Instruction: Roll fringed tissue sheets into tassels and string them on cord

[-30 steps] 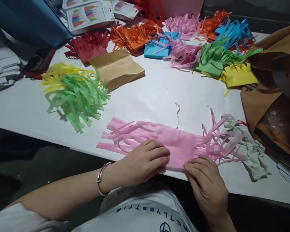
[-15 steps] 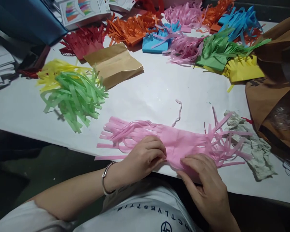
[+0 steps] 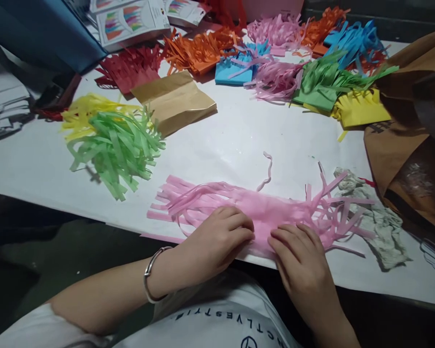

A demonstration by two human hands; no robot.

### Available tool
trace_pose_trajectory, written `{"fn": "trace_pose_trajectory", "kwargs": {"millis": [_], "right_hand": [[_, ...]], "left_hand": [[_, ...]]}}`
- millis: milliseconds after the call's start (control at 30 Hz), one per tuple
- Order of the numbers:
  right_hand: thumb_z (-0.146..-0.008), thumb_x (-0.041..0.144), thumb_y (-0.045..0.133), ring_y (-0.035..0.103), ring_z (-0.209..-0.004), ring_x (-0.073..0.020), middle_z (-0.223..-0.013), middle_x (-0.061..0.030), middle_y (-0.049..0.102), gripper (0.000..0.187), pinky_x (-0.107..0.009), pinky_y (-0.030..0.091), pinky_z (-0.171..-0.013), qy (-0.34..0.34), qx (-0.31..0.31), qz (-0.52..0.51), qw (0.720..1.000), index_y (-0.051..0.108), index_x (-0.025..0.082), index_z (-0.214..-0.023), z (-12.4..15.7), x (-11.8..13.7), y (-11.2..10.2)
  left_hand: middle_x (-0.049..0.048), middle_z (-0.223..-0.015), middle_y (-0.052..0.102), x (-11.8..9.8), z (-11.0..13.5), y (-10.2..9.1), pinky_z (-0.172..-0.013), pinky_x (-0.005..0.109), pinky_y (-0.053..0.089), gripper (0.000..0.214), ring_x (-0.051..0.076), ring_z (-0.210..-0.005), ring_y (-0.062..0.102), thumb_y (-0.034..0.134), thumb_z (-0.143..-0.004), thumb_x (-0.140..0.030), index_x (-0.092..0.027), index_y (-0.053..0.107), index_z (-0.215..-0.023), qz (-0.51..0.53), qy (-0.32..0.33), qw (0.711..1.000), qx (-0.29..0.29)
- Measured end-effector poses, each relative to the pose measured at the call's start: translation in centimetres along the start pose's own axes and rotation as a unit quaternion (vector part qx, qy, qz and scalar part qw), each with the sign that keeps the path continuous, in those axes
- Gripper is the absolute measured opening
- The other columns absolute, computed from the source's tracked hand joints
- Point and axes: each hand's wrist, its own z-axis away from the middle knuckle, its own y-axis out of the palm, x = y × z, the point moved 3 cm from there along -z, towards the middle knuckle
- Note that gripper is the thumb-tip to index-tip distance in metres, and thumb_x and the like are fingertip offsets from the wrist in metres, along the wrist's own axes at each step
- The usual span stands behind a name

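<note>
- White tabletop fills most of the view. Its near edge runs just in front of the person's body, and a bare stretch lies open across its middle.
- Large brown paper bag crowds the right side, slumped over the tabletop's right edge.
- Long pink tissue-paper sheet lies flat along the near edge. Its middle is uncut and slightly creased, and both ends are slit into thin strips that splay out left and right. The right strips reach over a crumpled grey-white cloth.
- Green tissue-paper fringe bundle sits to the far left, well apart from the pink sheet, on top of a yellow fringe bundle.
- Flat tan paper bag lies just beyond those bundles, with more coloured fringes along the far edge.
- Left hand rests on the sheet's uncut middle, its fingers bent and close together, pressing down.
- Right hand sits just beside it on the same middle part, fingers together on the paper.
- Both thumbs are hidden, so I cannot tell whether either hand pinches the sheet.
- Loose curled pink strip lies alone just beyond the sheet.
</note>
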Motion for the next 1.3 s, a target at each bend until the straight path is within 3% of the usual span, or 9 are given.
{"fn": "trace_pose_trajectory", "kwargs": {"millis": [200,367,500,667,800,900,1067,1133,1300], "right_hand": [[-0.097,0.011,0.054,0.059,-0.095,-0.0213,-0.091,-0.0053,0.067,0.01,-0.041,0.04,-0.095,0.093,0.012,-0.012,0.996,0.063,0.016,-0.097,-0.5,-1.0,-0.5],[-0.101,0.026,0.048,0.051,-0.071,-0.0208,-0.069,-0.0003,0.054,0.026,-0.038,0.035,-0.076,0.164,0.031,0.119,0.979,0.053,0.021,-0.076,-1.9,-1.6,-0.2],[-0.101,0.028,0.048,0.052,-0.071,-0.0212,-0.068,0.0003,0.055,0.028,-0.039,0.034,-0.076,0.172,0.046,0.123,0.976,0.054,0.021,-0.074,-2.4,-1.8,0.0],[-0.096,0.015,0.053,0.058,-0.089,-0.0231,-0.087,-0.0043,0.064,0.012,-0.042,0.04,-0.084,0.095,0.023,0.043,0.994,0.062,0.02,-0.09,-1.7,-1.3,-0.7],[-0.089,-0.006,0.049,0.058,-0.116,-0.0285,-0.11,-0.0147,0.069,0.026,-0.047,0.045,-0.099,-0.042,0.001,0.025,0.999,0.063,0.011,-0.102,-0.1,-1.1,-0.7],[-0.087,-0.01,0.049,0.058,-0.119,-0.0279,-0.114,-0.017,0.07,0.03,-0.05,0.042,-0.106,-0.07,0.003,0.015,0.997,0.061,0.006,-0.11,0.7,-1.3,-0.3],[-0.096,0.01,0.057,0.061,-0.105,-0.0225,-0.101,-0.0079,0.072,0.013,-0.044,0.042,-0.098,0.049,-0.024,-0.009,0.998,0.063,0.014,-0.106,0.0,-1.4,-0.5],[-0.098,0.019,0.058,0.061,-0.093,-0.0207,-0.089,-0.0046,0.07,0.007,-0.04,0.042,-0.091,0.103,-0.048,0.007,0.994,0.064,0.017,-0.096,-0.5,-1.5,-0.7],[-0.1,0.03,0.054,0.055,-0.072,-0.0193,-0.071,-0.0013,0.061,0.024,-0.036,0.038,-0.079,0.174,-0.062,0.106,0.977,0.061,0.019,-0.08,-1.4,-2.3,-0.3]], "left_hand": [[0.005,-0.095,0.068,0.5,-0.8,-1.0,-0.079,0.034,0.043,0.025,0.02,-0.087,0.058,0.046,-0.091,-0.002,-0.016,0.063,-0.101,-0.036,-0.05,0.997,0.053],[0.0017,-0.08,0.067,1.7,-3.8,-2.6,-0.06,0.029,0.037,0.016,0.017,-0.069,0.059,0.051,-0.09,-0.007,-0.017,0.062,-0.084,-0.121,-0.102,0.981,0.113],[0.0013,-0.082,0.066,1.9,-4.6,-3.4,-0.059,0.029,0.034,0.007,0.017,-0.07,0.059,0.061,-0.086,-0.013,-0.019,0.063,-0.083,-0.145,-0.069,0.974,0.159],[0.001,-0.088,0.064,1.4,-2.5,-2.8,-0.069,0.03,0.038,0.015,0.018,-0.079,0.058,0.06,-0.085,-0.006,-0.02,0.061,-0.091,-0.111,-0.031,0.983,0.144],[0.0029,-0.096,0.064,1.4,-0.2,-1.8,-0.081,0.034,0.038,0.031,0.02,-0.089,0.056,0.054,-0.084,0.001,-0.021,0.06,-0.105,-0.123,-0.006,0.986,0.116],[0.0065,-0.094,0.063,1.5,0.7,-2.1,-0.082,0.037,0.037,0.022,0.022,-0.087,0.054,0.051,-0.09,-0.003,-0.019,0.062,-0.1,-0.179,0.019,0.979,0.093],[0.0076,-0.107,0.067,1.7,-0.2,-3.2,-0.091,0.036,0.039,0.024,0.022,-0.101,0.057,0.044,-0.097,-0.006,-0.019,0.064,-0.103,-0.13,0.062,0.985,0.093],[0.0061,-0.103,0.068,2.0,-1.1,-3.5,-0.088,0.033,0.041,0.021,0.021,-0.098,0.059,0.048,-0.096,-0.008,-0.019,0.064,-0.101,-0.098,0.033,0.989,0.106],[0.0027,-0.072,0.062,3.2,-3.2,-3.6,-0.065,0.028,0.039,0.029,0.016,-0.066,0.054,0.043,-0.097,-0.017,-0.017,0.058,-0.072,-0.114,-0.076,0.983,0.122]]}}
